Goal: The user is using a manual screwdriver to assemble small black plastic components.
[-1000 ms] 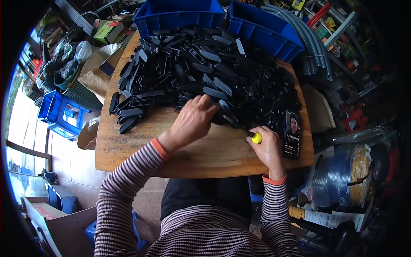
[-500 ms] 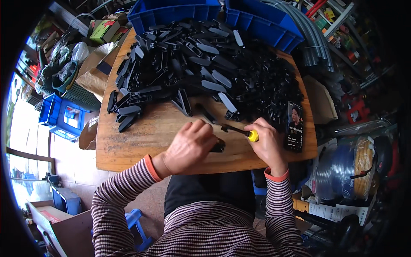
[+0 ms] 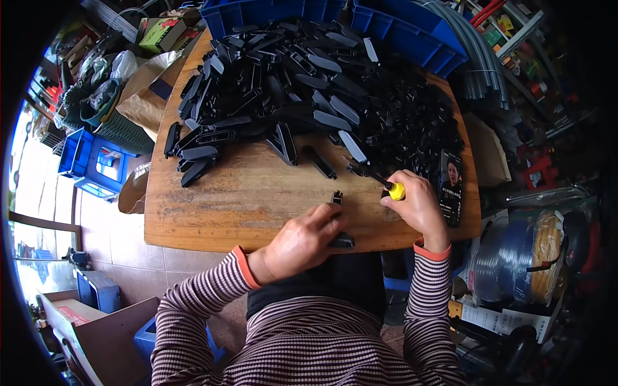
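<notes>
My left hand [image 3: 301,235] is closed around a long black plastic part [image 3: 337,197] just over the table's front edge; its ends stick out past my fingers, and its middle is hidden. In my right hand [image 3: 420,201] is a screwdriver [image 3: 397,191] with a yellow collar, its dark shaft pointing up and left toward the small black pieces [image 3: 412,122]. The shaft's tip blends into those dark pieces. Between my hands and the heap, a single black part [image 3: 318,162] lies on the wooden table [image 3: 219,215]. Beyond it spreads a big heap of similar long black parts [image 3: 277,90].
Blue plastic bins [image 3: 412,38] stand at the table's far edge. A phone [image 3: 451,186] with a lit screen lies at the right edge. Paper bags [image 3: 145,96] are on the left; coiled tubing [image 3: 515,257] sits to the right below the table.
My right hand has moved right with the screwdriver, away from my left hand and toward the small pieces. My left hand has shifted slightly right and nearer me, still holding the part.
</notes>
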The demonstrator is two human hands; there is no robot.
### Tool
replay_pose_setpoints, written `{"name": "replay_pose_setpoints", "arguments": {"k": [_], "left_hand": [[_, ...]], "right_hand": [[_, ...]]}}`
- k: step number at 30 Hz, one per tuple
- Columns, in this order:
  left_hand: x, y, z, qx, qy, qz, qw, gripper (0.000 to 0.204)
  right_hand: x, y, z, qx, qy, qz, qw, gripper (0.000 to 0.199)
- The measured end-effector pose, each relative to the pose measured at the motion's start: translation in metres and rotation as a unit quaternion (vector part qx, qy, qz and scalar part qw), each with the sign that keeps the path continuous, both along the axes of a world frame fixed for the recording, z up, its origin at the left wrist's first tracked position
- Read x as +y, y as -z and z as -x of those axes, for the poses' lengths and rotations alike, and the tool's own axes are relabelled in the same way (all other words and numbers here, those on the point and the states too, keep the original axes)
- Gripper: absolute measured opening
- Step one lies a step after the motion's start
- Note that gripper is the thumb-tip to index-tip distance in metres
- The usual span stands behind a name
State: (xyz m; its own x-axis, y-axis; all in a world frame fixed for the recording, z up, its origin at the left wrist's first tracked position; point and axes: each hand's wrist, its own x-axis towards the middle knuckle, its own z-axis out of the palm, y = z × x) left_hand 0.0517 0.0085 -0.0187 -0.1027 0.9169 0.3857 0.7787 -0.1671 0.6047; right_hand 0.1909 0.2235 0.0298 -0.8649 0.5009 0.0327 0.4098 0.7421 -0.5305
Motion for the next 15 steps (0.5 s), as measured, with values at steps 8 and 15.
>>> {"name": "replay_pose_setpoints", "arguments": {"k": [8,15], "left_hand": [[0.002,-0.001,-0.011,0.097,-0.014,-0.046,0.994,0.054],[0.0,0.008,-0.012,0.092,-0.02,-0.076,0.993,0.05]], "right_hand": [[-0.05,0.009,0.019,0.197,-0.026,0.067,0.978,0.021],[-0.056,0.013,0.028,0.173,-0.095,-0.048,0.979,0.022]]}}
